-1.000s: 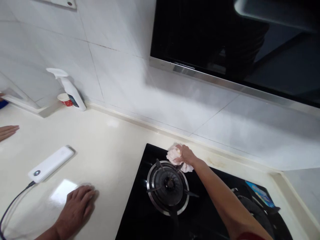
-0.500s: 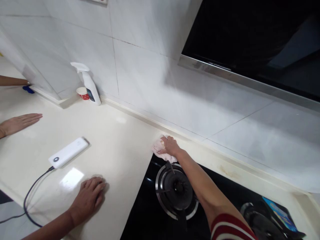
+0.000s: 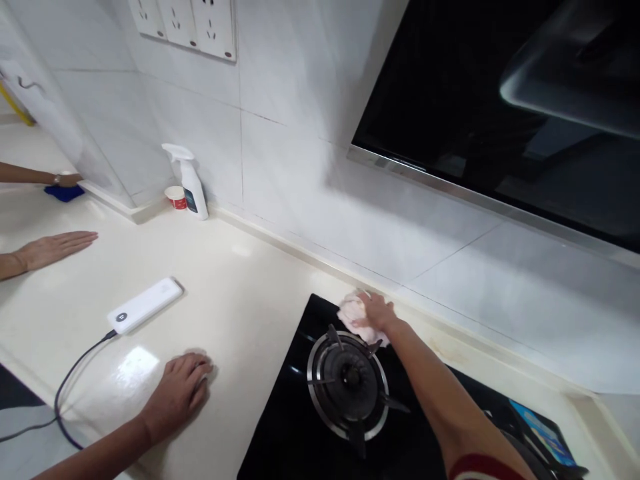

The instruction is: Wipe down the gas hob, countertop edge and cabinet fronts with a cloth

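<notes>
R hand [image 3: 379, 311] is out over the far-left corner of the black glass hob [image 3: 295, 440], fingers curled down & pressing a pale pink cloth [image 3: 353, 313] flat onto the glass. Cloth sits bunched under the palm, just behind the round gas burner [image 3: 349, 385], near the hob's back edge where it meets the cream bench [image 3: 235, 300]. Part of the cloth pokes out to the left of the hand; the rest is hidden under it. R forearm runs diagonally across the hob, red sleeve cuff at the bottom edge.

L hand [image 3: 177, 393] lies palm down on the bench, left of the hob, fingers loosely spread and together-ish, holding nothing.

Further left on the bench: white power bank [image 3: 146, 305] w/ a dark cable [image 3: 65, 393] trailing off the front edge. Back by the tiled wall stand a white spray bottle [image 3: 193, 183] & a small red-and-white cup [image 3: 176, 197] just beside it, touching or nearly, can't tell.

Another person's hand [image 3: 55, 243] rests flat on the bench at far left; a second one of theirs, further back, sits on a blue cloth [image 3: 63, 193]. Dark range hood [image 3: 480, 113] hangs above the hob. Wall sockets [image 3: 193, 23] at top left.
</notes>
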Demonstrator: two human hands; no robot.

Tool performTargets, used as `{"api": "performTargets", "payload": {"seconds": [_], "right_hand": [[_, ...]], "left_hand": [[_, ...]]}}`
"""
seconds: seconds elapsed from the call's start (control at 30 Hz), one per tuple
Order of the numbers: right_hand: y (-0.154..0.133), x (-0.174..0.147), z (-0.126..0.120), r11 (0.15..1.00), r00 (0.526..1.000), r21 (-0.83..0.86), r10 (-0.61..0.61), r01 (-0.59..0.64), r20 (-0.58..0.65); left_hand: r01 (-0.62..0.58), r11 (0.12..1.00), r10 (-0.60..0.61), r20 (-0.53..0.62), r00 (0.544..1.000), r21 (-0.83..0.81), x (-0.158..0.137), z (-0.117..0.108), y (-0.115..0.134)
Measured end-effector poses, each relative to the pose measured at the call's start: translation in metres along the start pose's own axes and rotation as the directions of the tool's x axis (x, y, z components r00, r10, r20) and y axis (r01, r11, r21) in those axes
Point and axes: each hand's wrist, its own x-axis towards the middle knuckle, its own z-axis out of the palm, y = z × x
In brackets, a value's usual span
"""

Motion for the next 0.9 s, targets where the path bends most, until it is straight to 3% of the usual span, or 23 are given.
{"api": "performTargets", "payload": {"seconds": [0.13, 0.3, 0.43, 0.7, 0.9], "right_hand": [[0.061, -0.03, 0.013, 0.994, 0.992, -0.033, 0.102, -0.1, 0.073], [0.072, -0.04, 0.026, 0.994, 0.992, -0.021, 0.105, -0.104, 0.074], [0.038, -0.013, 0.02, 0.999, 0.997, 0.007, 0.051, -0.051, 0.057], [-0.087, 0.039, -0.006, 0.99, 0.991, 0.044, -0.134, 0.134, -0.006], [-0.129, 0.03, -0.011, 1.0, 1.0, 0.017, -0.006, 0.006, -0.022]], "left_hand": [[0.007, 1.0, -0.007, 0.008, 1.0, -0.001, 0.0, 0.001, 0.001], [0.008, 1.0, -0.008, 0.026, 1.0, 0.006, -0.001, 0.004, 0.001], [0.012, 1.0, -0.013, 0.016, 1.0, 0.002, -0.002, 0.004, 0.002], [0.026, 1.0, -0.026, 0.021, 0.999, -0.002, -0.004, 0.004, 0.005], [0.037, 0.999, -0.037, 0.042, 0.998, 0.009, -0.003, 0.004, 0.006]]}}
